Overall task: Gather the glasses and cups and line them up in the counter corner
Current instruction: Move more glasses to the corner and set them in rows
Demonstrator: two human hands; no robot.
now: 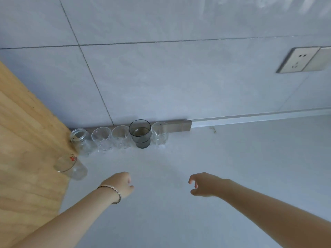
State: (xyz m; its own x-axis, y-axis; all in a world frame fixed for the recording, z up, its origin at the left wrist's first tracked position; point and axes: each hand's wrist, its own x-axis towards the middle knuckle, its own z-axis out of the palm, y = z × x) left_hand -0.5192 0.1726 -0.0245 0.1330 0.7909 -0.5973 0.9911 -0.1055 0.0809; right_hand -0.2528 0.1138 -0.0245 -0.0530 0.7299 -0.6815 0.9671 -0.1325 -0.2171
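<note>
Along the back wall stands a row: a clear jar (79, 140) in the corner, two clear patterned glasses (102, 140) (121, 138), a smoky grey cup (140, 133) and another clear glass (159, 134). A clear glass with red print (70, 166) stands apart, nearer me, against the wooden panel. My left hand (120, 184), with a bracelet at the wrist, hovers over the counter with fingers curled and nothing in it. My right hand (204, 185) hovers to its right, fingers apart, holding nothing.
A wooden panel (26, 149) bounds the white counter (197, 176) on the left. The tiled wall (161, 77) rises behind the row, with a grey strip (179, 125) at its foot and a wall socket (299, 59) at the upper right.
</note>
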